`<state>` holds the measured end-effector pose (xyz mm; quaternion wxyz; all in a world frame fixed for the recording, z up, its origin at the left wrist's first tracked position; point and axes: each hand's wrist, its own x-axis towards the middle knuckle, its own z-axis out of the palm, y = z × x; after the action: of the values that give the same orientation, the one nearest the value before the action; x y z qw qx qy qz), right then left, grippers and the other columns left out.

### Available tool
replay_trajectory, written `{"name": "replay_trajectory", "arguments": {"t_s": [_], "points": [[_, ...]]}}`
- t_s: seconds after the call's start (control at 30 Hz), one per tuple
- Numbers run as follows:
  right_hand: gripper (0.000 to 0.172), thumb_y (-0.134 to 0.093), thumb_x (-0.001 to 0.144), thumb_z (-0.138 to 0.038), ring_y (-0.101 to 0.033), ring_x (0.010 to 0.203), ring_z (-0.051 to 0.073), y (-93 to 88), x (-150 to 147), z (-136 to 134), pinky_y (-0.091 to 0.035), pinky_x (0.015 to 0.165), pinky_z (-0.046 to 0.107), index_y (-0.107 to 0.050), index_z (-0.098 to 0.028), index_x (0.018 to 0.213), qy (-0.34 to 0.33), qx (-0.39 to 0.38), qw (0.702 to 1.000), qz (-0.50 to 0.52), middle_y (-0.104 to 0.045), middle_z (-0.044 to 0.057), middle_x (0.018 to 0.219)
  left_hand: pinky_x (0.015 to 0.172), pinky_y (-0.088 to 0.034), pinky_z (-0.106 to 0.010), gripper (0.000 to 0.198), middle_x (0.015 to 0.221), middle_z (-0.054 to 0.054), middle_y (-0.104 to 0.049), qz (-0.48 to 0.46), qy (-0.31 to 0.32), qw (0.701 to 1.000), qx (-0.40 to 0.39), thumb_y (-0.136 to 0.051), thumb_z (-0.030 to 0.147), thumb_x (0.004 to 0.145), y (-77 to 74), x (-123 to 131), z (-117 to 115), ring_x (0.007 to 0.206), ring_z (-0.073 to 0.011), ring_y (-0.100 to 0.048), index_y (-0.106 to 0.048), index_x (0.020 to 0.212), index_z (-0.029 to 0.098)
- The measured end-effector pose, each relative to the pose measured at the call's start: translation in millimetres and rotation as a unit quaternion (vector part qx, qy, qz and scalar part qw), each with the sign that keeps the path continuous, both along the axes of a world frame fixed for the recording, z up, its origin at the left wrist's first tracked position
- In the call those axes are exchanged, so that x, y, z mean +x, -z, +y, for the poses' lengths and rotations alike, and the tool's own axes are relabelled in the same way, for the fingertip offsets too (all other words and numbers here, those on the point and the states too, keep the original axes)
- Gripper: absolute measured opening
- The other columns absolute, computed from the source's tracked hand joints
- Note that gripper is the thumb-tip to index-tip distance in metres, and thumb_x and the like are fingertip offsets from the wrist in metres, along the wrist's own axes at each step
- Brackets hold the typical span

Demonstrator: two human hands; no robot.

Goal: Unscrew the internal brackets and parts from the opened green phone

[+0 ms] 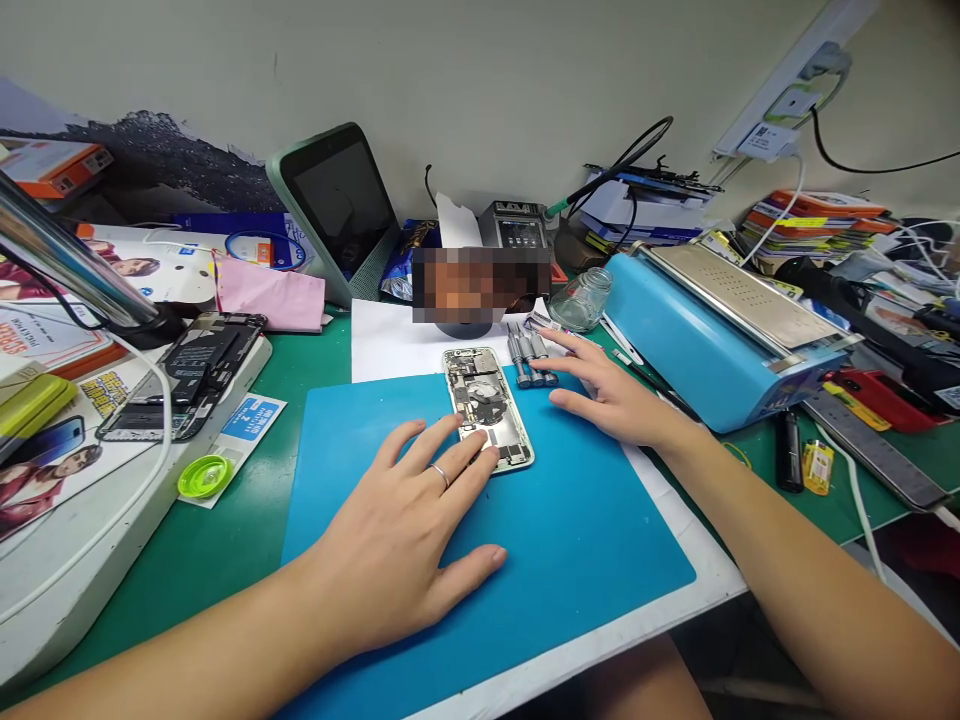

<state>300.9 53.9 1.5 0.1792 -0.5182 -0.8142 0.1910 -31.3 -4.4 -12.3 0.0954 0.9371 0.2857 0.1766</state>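
An opened phone (487, 395) lies on a blue mat (585, 540), its inner parts showing. My left hand (420, 520) rests with spread fingers, the fingertips over the phone's lower left part; it grips nothing. To the right, my right hand (600, 385) reaches toward a small group of grey screwdrivers (529, 358) at the mat's far edge. Its fingers are apart, and the fingertips are at or just above the handles; whether they touch I cannot tell.
A glass jar (581, 300) lies tilted behind the screwdrivers. At right stands a blue machine with a metal top plate (675, 340). Another opened phone (191, 375) is at left, near a green lid (206, 477). A green-framed screen (341, 210) leans at the back.
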Motion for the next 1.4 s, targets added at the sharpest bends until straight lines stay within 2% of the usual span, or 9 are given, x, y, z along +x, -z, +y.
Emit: {"name": "replay_trajectory", "arguments": {"t_s": [0.2,0.4,0.6,0.8,0.93,1.07,1.23,1.4], "points": [[0.033,-0.060,0.101,-0.050,-0.044,0.153,0.039,1.6,-5.8,1.3,-0.036,0.125,0.067,-0.076,-0.035,0.126,0.003,0.052,0.999,0.007,-0.049,0.007,0.164,0.113,-0.033,-0.055,0.054,0.151,-0.009,-0.062,-0.008,-0.009,0.999,0.035,-0.050,0.049,0.108,-1.6,0.9,-1.6,0.140,-0.0363,-0.048,-0.054,0.149,0.015],[0.023,-0.062,0.100,-0.045,-0.050,0.146,0.038,2.3,-11.2,4.6,-0.037,0.123,0.067,-0.079,-0.033,0.110,0.002,0.091,0.995,0.026,-0.060,0.007,0.152,0.096,-0.043,-0.051,0.050,0.146,-0.014,-0.065,0.019,-0.019,0.995,0.096,-0.044,0.042,0.110,-4.7,2.2,-7.5,0.124,-0.0367,-0.057,-0.057,0.147,0.011],[0.019,-0.063,0.100,-0.043,-0.053,0.143,0.036,1.0,-10.1,3.1,-0.038,0.121,0.066,-0.077,-0.032,0.108,0.012,0.094,0.994,0.062,-0.063,0.007,0.150,0.083,-0.048,-0.047,0.049,0.145,-0.020,-0.065,0.048,-0.005,0.993,0.107,-0.043,0.039,0.110,-8.3,3.1,-11.3,0.109,-0.0353,-0.062,-0.060,0.144,0.007],[0.018,-0.065,0.099,-0.046,-0.054,0.144,0.034,-3.2,-13.1,-2.1,-0.036,0.125,0.064,-0.073,-0.033,0.109,0.034,0.073,0.987,0.138,-0.067,0.005,0.146,0.076,-0.053,-0.047,0.047,0.146,-0.023,-0.063,0.051,0.001,0.995,0.091,-0.046,0.038,0.108,-8.3,3.6,-10.3,0.099,-0.0343,-0.065,-0.062,0.140,0.007],[0.021,-0.063,0.100,-0.050,-0.055,0.146,0.032,-4.3,-15.7,-5.7,-0.040,0.124,0.062,-0.066,-0.032,0.112,0.066,0.049,0.969,0.233,-0.068,0.005,0.147,0.077,-0.055,-0.048,0.049,0.147,-0.024,-0.063,0.045,0.002,0.995,0.087,-0.047,0.037,0.107,-7.6,4.1,-9.0,0.099,-0.0345,-0.066,-0.059,0.144,0.008],[0.023,-0.057,0.102,-0.054,-0.062,0.139,0.030,-6.8,-18.6,-7.9,-0.049,0.118,0.062,-0.058,-0.033,0.111,0.097,0.035,0.936,0.337,-0.072,0.005,0.141,0.076,-0.056,-0.048,0.049,0.146,-0.024,-0.063,0.043,0.004,0.995,0.086,-0.046,0.037,0.107,-7.5,3.9,-9.0,0.098,-0.0346,-0.067,-0.058,0.144,0.007],[0.022,-0.057,0.101,-0.055,-0.072,0.122,0.028,-15.0,-20.7,-9.1,-0.060,0.105,0.058,-0.057,-0.033,0.105,0.117,0.034,0.895,0.429,-0.079,0.002,0.117,0.080,-0.057,-0.049,0.049,0.149,-0.020,-0.062,0.022,-0.004,0.998,0.053,-0.050,0.037,0.106,-3.6,2.7,-7.8,0.103,-0.0345,-0.064,-0.056,0.147,0.010],[0.023,-0.056,0.102,-0.054,-0.076,0.104,0.027,-15.7,-25.2,-11.3,-0.067,0.090,0.053,-0.059,-0.032,0.105,0.120,0.004,0.878,0.464,-0.077,0.002,0.100,0.086,-0.058,-0.053,0.051,0.151,-0.016,-0.059,-0.001,-0.018,1.000,0.002,-0.054,0.039,0.104,-0.2,1.0,-6.0,0.106,-0.0341,-0.061,-0.054,0.149,0.013]]}}
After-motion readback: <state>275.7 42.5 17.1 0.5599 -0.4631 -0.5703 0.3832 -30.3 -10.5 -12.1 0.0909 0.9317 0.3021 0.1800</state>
